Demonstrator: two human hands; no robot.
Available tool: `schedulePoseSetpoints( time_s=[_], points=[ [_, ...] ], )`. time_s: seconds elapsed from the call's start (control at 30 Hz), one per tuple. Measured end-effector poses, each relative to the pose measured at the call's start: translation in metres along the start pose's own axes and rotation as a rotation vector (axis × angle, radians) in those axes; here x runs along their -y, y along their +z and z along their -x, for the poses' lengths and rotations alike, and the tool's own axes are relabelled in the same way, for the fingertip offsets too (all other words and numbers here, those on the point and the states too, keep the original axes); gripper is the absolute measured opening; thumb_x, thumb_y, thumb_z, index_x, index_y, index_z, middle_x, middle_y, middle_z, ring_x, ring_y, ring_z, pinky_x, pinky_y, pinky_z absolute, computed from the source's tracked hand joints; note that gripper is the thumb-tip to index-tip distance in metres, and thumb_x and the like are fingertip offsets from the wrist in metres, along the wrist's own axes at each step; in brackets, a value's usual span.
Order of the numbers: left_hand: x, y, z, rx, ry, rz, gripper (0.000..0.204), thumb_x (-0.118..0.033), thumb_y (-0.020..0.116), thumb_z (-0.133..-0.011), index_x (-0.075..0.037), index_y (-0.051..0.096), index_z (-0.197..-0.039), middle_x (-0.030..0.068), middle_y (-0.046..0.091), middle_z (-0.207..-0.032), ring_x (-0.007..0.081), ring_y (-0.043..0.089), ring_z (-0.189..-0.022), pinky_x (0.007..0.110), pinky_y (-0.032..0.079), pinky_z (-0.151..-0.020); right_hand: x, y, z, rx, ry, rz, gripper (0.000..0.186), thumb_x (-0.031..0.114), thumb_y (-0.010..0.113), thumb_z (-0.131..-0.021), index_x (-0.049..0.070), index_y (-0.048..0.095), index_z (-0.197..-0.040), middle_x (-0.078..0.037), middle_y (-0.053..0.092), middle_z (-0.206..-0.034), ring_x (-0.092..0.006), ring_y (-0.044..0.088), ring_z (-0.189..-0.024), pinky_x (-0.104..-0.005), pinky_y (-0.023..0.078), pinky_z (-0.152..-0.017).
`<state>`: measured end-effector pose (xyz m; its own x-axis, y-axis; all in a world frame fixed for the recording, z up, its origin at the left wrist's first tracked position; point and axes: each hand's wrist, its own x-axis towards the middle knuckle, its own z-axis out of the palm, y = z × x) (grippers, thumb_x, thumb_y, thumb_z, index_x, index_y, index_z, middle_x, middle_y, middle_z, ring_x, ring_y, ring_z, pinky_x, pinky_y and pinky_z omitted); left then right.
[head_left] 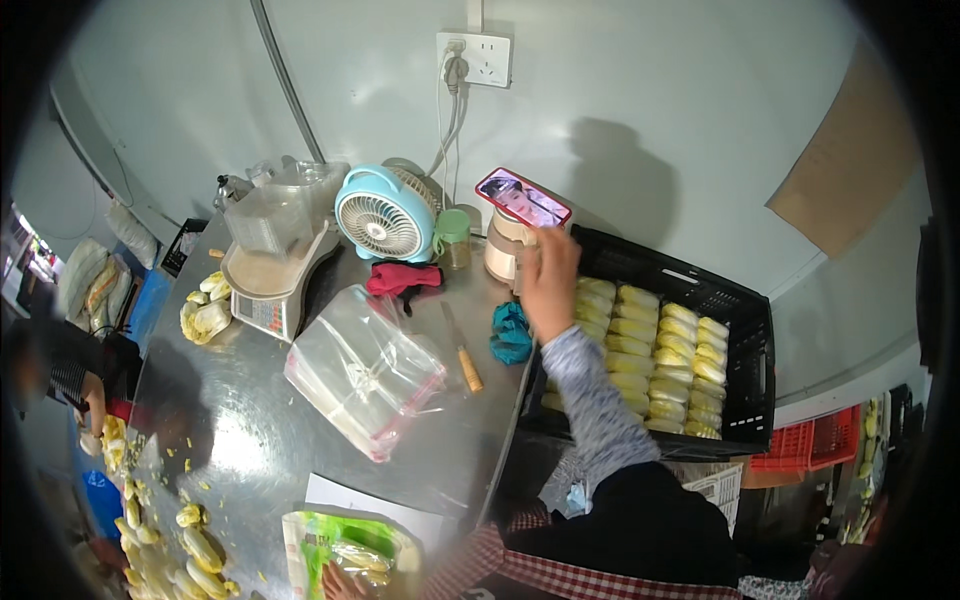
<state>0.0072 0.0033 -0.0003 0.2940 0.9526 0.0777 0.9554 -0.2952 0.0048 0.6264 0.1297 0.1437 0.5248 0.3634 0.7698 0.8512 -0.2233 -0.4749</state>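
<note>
My right hand (550, 278) is raised with curled fingers at the beige mug (505, 258), just below a red-cased phone (523, 196) showing a video on top of it; whether the fingers grip anything is hidden. At the lower edge, my left hand (340, 582) lies with fingers apart on a green-printed bag (315, 540) with wrapped cabbage (365, 555) inside. Clear plastic bags (360, 370) lie stacked mid-table, beside a wooden-handled knife (466, 365) and a teal cloth (510, 330). A black crate (757, 360) holds rows of wrapped cabbages (675, 360) on the right.
A scale (262, 310) with plastic containers, a blue fan (385, 215), a green-lidded jar (454, 250) and a red-black cloth (400, 280) line the steel table's (240, 390) back. Loose cabbages (200, 550) lie lower left. Another person (85, 385) is at far left. A red crate (800, 440) sits right.
</note>
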Motion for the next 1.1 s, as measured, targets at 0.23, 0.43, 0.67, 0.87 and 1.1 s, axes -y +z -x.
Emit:
schedulePoseSetpoints(
  time_s=[0.23,0.43,0.67,0.87,1.1],
  points=[
    [0.009,0.009,-0.007,-0.037,0.004,-0.019,0.060,-0.037,0.051,-0.088,-0.005,0.039,-0.138,0.0221,0.046,-0.132,0.0391,0.047,-0.113,0.054,0.041,-0.091,-0.094,-0.011,-0.005,0.208,0.049,0.311,0.034,0.028,0.046,-0.095,0.009,0.053,-0.122,-0.014,0.040,-0.132,-0.0348,0.037,-0.121,-0.0494,0.032,-0.099],
    [0.009,0.011,-0.002,0.017,-0.053,-0.064,0.058,-0.039,0.047,-0.090,-0.004,0.041,-0.136,0.0224,0.047,-0.131,0.0401,0.047,-0.113,0.056,0.041,-0.090,-0.091,-0.003,-0.019,0.179,-0.091,0.353,0.033,0.029,0.053,-0.091,0.010,0.056,-0.118,-0.013,0.043,-0.131,-0.0341,0.038,-0.120,-0.0493,0.031,-0.099],
    [0.005,0.012,-0.003,-0.059,-0.025,-0.102,0.055,-0.037,0.045,-0.091,-0.001,0.043,-0.133,0.0220,0.051,-0.127,0.0365,0.051,-0.110,0.053,0.044,-0.089,-0.081,-0.012,-0.023,0.254,-0.230,0.160,0.024,0.026,0.060,-0.085,0.008,0.064,-0.100,-0.012,0.050,-0.120,-0.0320,0.043,-0.115,-0.0458,0.033,-0.097],
    [0.001,0.010,-0.007,-0.131,0.010,-0.162,0.052,-0.036,0.044,-0.092,-0.001,0.046,-0.130,0.0220,0.056,-0.121,0.0348,0.056,-0.104,0.051,0.048,-0.086,-0.077,-0.020,-0.007,0.137,-0.042,-0.077,0.015,0.020,0.056,-0.088,0.008,0.062,-0.094,-0.010,0.051,-0.111,-0.0296,0.044,-0.108,-0.0415,0.035,-0.094],
    [-0.004,0.004,-0.005,-0.091,-0.054,-0.106,0.053,-0.037,0.045,-0.091,-0.004,0.045,-0.133,0.0197,0.051,-0.128,0.0380,0.052,-0.109,0.053,0.044,-0.088,-0.087,-0.014,-0.012,0.035,-0.040,0.121,0.020,0.020,0.054,-0.091,0.010,0.060,-0.107,-0.010,0.048,-0.116,-0.0309,0.042,-0.111,-0.0454,0.034,-0.095]
  ],
)
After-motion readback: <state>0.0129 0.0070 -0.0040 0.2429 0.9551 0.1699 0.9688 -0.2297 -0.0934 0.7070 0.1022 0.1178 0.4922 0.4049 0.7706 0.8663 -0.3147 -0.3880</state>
